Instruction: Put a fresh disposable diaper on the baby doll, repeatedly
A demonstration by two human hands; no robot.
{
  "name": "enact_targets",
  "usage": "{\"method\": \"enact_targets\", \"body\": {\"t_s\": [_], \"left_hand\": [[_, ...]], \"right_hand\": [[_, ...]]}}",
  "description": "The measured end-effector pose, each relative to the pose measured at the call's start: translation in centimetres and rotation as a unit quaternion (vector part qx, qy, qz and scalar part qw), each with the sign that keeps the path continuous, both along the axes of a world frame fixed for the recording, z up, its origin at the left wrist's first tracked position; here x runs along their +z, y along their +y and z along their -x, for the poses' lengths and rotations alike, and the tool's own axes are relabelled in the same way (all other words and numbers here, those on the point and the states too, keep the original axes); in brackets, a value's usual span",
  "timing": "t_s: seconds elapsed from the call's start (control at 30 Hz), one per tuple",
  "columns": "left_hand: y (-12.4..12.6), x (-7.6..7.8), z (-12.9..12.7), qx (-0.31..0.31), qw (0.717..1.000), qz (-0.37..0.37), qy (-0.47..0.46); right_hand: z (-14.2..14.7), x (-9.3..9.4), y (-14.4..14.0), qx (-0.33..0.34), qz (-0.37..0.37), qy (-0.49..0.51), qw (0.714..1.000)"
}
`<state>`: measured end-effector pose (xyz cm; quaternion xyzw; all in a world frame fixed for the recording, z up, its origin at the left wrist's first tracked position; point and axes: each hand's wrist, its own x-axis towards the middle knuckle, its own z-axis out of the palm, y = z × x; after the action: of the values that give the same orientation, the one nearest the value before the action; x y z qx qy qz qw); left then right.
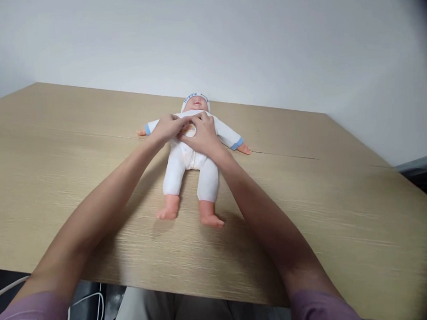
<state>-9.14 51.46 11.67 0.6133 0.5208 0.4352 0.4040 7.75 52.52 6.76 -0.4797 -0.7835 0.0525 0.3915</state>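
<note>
A baby doll (207,177) lies on its back on the table, its feet towards me and its arms spread. It wears a white outfit (173,173) with blue cuffs and a white cap (195,95) with blue lettering. My left hand (168,126) is on the left side of the doll's chest, fingers bent and closed at the cloth. Close beside it, my right hand (203,134) curls over the chest from the right, thumb and fingers at the cloth. A printed patch shows between the hands. The fingertips are partly hidden, so how much cloth they grip is unclear.
The wooden table (76,175) has a thin seam running across it behind the doll. A pale wall (208,42) stands at its far edge. Below the near edge are white cables (101,306) and my legs (170,310).
</note>
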Motion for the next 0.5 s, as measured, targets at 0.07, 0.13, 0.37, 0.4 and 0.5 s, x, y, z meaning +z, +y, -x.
{"method": "enact_targets", "body": {"t_s": [0.07,0.13,0.37,0.4,0.5], "left_hand": [[-0.2,-0.1,-1.2,0.007,1.0,-0.002,0.029],[-0.5,-0.3,-1.3,0.007,0.999,-0.014,0.034],[0.2,-2.1,1.4,-0.094,0.993,-0.075,0.001],[0.3,-2.5,1.5,-0.086,0.993,-0.084,-0.003],[0.5,-3.6,1.8,-0.033,0.995,-0.097,-0.001]], "right_hand": [[0.0,0.1,-0.1,-0.009,0.01,-0.007,1.0],[0.0,0.4,-0.1,-0.012,0.016,-0.011,1.0],[-0.7,0.9,0.5,0.024,0.022,0.024,0.999],[-0.9,0.9,0.6,0.027,0.023,0.026,0.999],[-1.3,0.9,0.6,0.033,0.028,0.036,0.998]]}}
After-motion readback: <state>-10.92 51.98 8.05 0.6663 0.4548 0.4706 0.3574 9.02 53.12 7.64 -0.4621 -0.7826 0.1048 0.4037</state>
